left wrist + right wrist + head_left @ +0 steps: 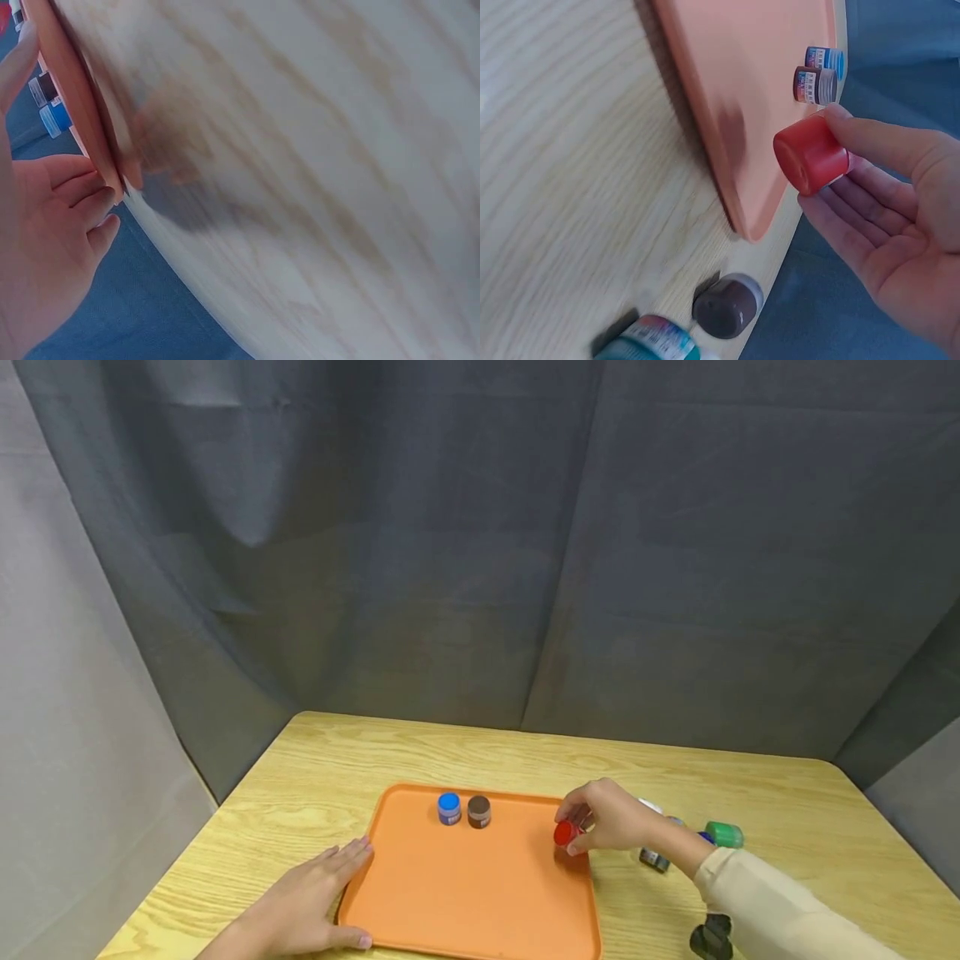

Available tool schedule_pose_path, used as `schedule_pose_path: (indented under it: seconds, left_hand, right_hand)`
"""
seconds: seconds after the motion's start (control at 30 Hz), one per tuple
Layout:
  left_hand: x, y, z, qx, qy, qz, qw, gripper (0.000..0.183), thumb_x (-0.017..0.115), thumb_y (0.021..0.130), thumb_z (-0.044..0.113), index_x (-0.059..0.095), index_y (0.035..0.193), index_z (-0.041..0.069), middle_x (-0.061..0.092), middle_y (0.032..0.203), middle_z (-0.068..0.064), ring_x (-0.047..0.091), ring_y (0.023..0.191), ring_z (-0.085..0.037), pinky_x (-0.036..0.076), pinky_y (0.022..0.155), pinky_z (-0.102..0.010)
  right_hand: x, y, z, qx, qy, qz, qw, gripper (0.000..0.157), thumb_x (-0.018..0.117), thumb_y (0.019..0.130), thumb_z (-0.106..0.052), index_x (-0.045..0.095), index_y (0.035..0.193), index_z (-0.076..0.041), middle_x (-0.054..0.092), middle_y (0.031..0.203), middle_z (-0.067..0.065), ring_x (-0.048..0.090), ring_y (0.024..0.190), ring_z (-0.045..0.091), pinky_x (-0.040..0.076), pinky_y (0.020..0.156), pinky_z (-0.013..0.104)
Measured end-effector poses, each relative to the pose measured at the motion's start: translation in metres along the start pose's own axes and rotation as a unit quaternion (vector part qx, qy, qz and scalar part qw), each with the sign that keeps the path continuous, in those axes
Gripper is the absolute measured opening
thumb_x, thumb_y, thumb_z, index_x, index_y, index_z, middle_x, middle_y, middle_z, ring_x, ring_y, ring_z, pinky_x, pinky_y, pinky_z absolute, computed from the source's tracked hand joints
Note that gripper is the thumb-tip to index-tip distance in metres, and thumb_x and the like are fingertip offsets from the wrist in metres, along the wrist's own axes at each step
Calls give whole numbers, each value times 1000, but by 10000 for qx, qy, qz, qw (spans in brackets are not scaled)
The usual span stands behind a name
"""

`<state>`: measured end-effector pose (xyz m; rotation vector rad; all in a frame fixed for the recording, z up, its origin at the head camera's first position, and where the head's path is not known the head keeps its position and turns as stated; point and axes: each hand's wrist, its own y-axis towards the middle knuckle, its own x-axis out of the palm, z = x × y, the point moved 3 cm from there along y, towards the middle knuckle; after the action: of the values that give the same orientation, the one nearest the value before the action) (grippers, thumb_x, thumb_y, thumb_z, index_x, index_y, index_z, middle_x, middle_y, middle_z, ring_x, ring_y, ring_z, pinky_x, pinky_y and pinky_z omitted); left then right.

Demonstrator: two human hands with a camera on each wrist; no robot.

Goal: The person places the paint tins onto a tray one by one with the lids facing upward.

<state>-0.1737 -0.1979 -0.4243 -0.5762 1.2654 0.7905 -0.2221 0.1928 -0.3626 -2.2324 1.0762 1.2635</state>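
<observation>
Between thumb and fingers, my right hand pinches a small red paint jar above the right side of an orange tray. In the right wrist view the jar is tilted, clear of the tray surface. A blue-lidded jar and a brown-lidded jar stand side by side near the tray's far edge. My left hand rests at the tray's left edge, fingers fairly straight, fingertips touching the rim; the left wrist view shows the same hand beside the rim.
Right of the tray lie more jars, partly hidden by my right arm: a green jar, a dark jar and a white-lidded one. A black object sits near my right sleeve. Dark curtains hang behind the wooden table.
</observation>
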Motion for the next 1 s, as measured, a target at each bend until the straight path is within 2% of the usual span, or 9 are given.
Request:
schedule_pose_path:
  seconds: [0.43, 0.67, 0.8, 1.0]
  left_hand:
    - [0, -2, 0, 1, -6, 24, 10000, 105, 54, 75, 79, 42, 144, 0, 43, 150, -17, 47, 136, -31, 43, 104, -54]
    - [1, -4, 0, 43, 6, 52, 10000, 105, 54, 75, 78, 41, 144, 0, 43, 150, -17, 47, 135, -31, 43, 104, -54]
    - [1, -5, 0, 31, -5, 48, 10000, 104, 53, 76, 78, 41, 144, 1, 43, 150, -16, 47, 136, -31, 43, 104, -54]
    - [2, -4, 1, 72, 48, 74, 9999, 104, 53, 76, 78, 41, 144, 1, 43, 150, -16, 47, 135, -30, 43, 104, -53]
  right_hand:
    - [18, 44, 6, 273, 290, 380, 9985, 32, 83, 70, -7, 71, 98, 3, 75, 91, 12, 72, 81, 17, 60, 71, 25]
    - [33, 59, 9, 469, 829, 496, 9942, 31, 81, 72, -3, 71, 100, 6, 74, 93, 17, 73, 85, 24, 60, 73, 26]
    - [40, 64, 12, 706, 1013, 603, 9905, 31, 82, 72, -3, 71, 99, 5, 74, 94, 17, 72, 85, 24, 60, 74, 27]
    - [49, 66, 16, 1304, 1250, 886, 9796, 30, 82, 72, -4, 72, 99, 1, 75, 95, 15, 72, 85, 21, 60, 77, 31]
